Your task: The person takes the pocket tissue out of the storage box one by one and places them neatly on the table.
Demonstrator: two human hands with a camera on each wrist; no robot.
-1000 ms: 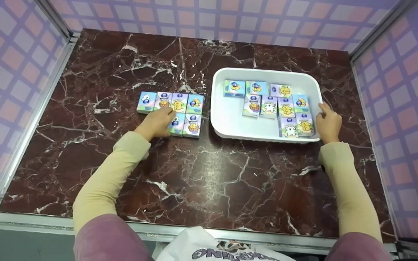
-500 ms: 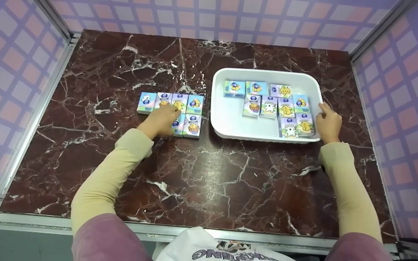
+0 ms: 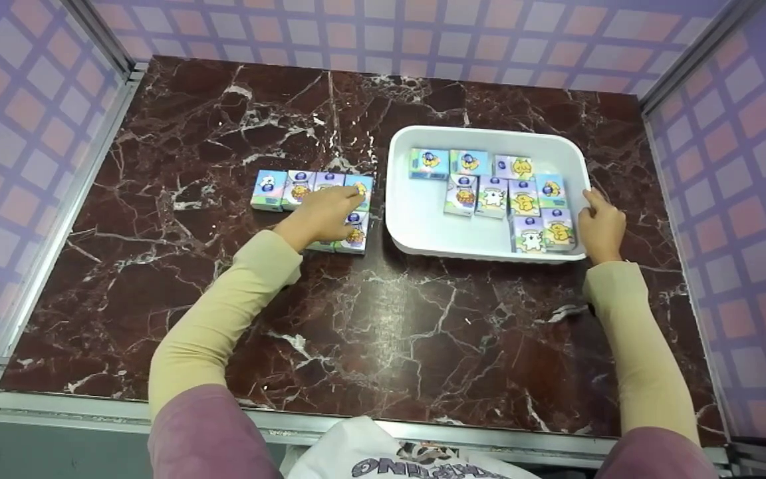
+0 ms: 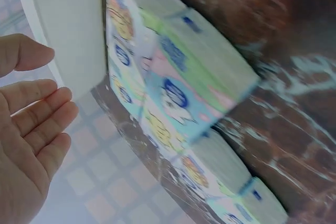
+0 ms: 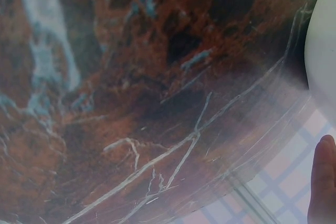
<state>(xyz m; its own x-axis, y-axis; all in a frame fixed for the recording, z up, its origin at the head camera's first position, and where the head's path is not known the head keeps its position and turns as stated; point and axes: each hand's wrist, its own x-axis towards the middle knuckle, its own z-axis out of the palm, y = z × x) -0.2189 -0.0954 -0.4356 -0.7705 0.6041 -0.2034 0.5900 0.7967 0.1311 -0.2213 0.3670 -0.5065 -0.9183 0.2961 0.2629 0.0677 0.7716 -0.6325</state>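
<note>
Several small tissue packs (image 3: 268,191) with cartoon prints lie in two touching rows on the marble table, left of a white plastic basin (image 3: 449,236). Over the right part of these rows is my left hand (image 3: 322,214), hiding some packs from the head view. The left wrist view shows its thumb and fingers apart, holding nothing, beside the tissue packs (image 4: 173,90). At the basin's right side, my right hand (image 3: 601,229) grips the rim. One of its fingers (image 5: 322,177) shows near the basin's outer wall (image 5: 323,51) in the right wrist view.
Inside the basin, more tissue packs (image 3: 493,196) lie toward the back and right. Checkered panels (image 3: 416,36) enclose the table (image 3: 383,339) at the back and both sides. A metal rail (image 3: 316,426) runs along the front edge.
My left hand has moved right across the tissue packs, from the row's left part toward the basin. The right hand and the basin have stayed in place.
</note>
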